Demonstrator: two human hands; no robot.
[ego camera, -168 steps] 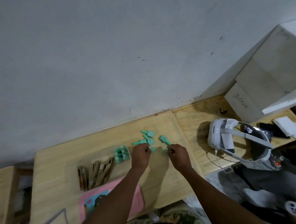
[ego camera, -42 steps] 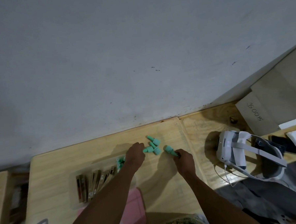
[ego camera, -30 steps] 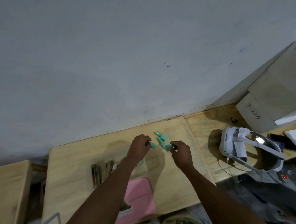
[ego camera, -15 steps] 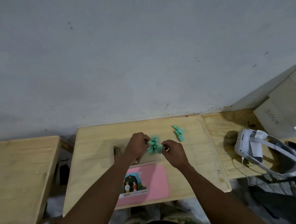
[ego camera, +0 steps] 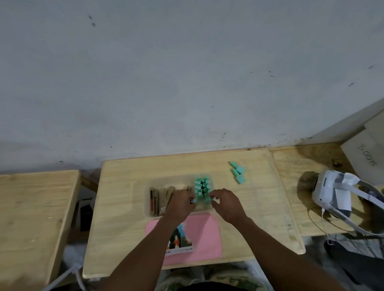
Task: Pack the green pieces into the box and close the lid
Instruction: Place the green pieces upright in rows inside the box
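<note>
A clear shallow box (ego camera: pixel 149 211) lies mid-table. Several green pieces (ego camera: pixel 201 186) stand upright in rows at its right end. Three more green pieces (ego camera: pixel 238 173) lie loose on the wood, to the right of the box and further back. My left hand (ego camera: pixel 180 207) and my right hand (ego camera: pixel 227 204) meet over the near right corner of the box, each pinching a small green piece at the fingertips. The pink lid (ego camera: pixel 204 233), with a picture label on it, lies flat just in front of the box, partly under my forearms.
Brown stick-like pieces (ego camera: pixel 157 197) fill the box's left half. A white headset (ego camera: pixel 336 195) with a cable sits on the adjoining board at the right, a cardboard box (ego camera: pixel 376 153) behind it. Another wooden table (ego camera: pixel 30 220) stands to the left, the wall right behind.
Both hands came from the loose green pile at the right to the box, each carrying a piece. The loose pile has shrunk and the rows in the box have grown. My head turned left.
</note>
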